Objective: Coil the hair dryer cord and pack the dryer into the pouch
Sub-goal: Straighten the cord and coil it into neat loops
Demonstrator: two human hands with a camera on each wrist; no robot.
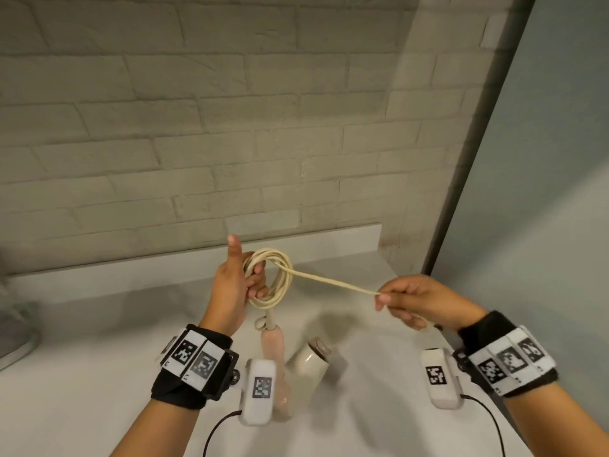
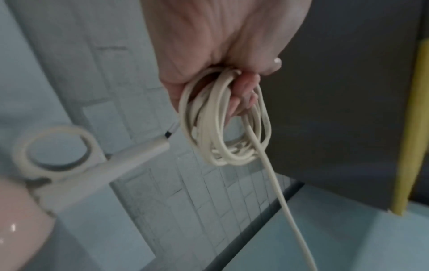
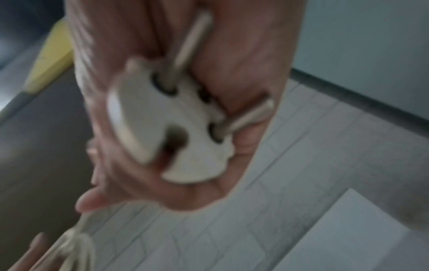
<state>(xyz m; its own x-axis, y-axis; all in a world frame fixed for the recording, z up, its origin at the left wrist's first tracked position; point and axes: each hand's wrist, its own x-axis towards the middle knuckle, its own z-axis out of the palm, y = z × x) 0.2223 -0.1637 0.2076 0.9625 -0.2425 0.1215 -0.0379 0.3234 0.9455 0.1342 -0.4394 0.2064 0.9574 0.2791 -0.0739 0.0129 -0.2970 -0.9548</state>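
A limp cream rubber cord [image 1: 268,278], looped in the left hand [image 1: 232,288] above the white desk [image 1: 82,374], runs taut to the right hand [image 1: 418,303], which pinches it and cups its white plug [image 3: 171,128]. The pink-handled hair dryer [image 1: 275,351] dangles beneath the coil; soft loops likely slip unless gripped together.

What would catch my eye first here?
The cream cord coiled in loops round the left hand at the centre, one strand stretched to the right hand. That hand also grips the plug. The pink dryer hangs below the coil.
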